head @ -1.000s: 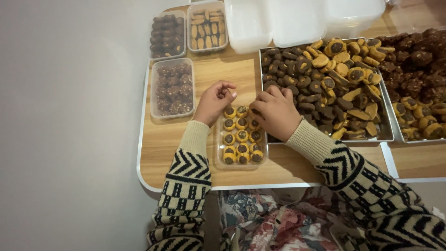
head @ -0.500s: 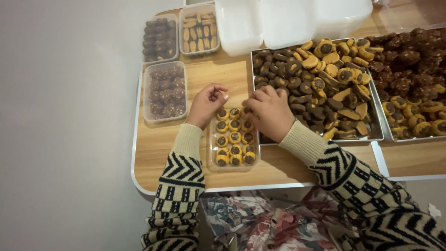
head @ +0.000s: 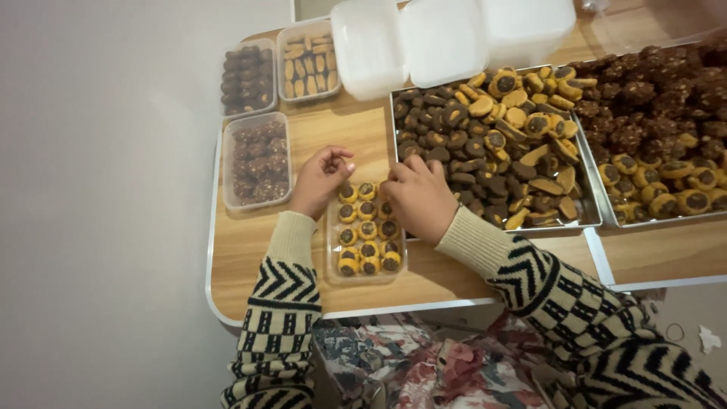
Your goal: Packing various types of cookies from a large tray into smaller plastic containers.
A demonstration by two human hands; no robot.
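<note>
1. Both hands sit at the top end of a small clear box (head: 366, 235) full of round yellow cookies (head: 368, 227) with dark middles.
2. Left hand (head: 321, 180) is curled, with thumb and fingers pinched close together just above the box's top left corner. I cannot tell if a cookie is inside the pinch.
3. Right hand (head: 419, 198) lies knuckles up, fingers bent down over the top right corner of the box. What is under the fingers is hidden.
4. Since a moment ago the hands have hardly moved. They stay at the same end of the box, and the left fingers have opened just a little.
5. That looks to me like the last row of cookies is still being set in, since the rows lower down are already neat and full.
6. The box rests on the wooden tabletop (head: 257, 250), close to the person's body.
7. Just to the right is a big metal tray (head: 591, 220) heaped with dark and yellow cookies.
8. To the left is a closed box of dark brown treats (head: 257, 160), and two more boxes stand behind it.
</note>
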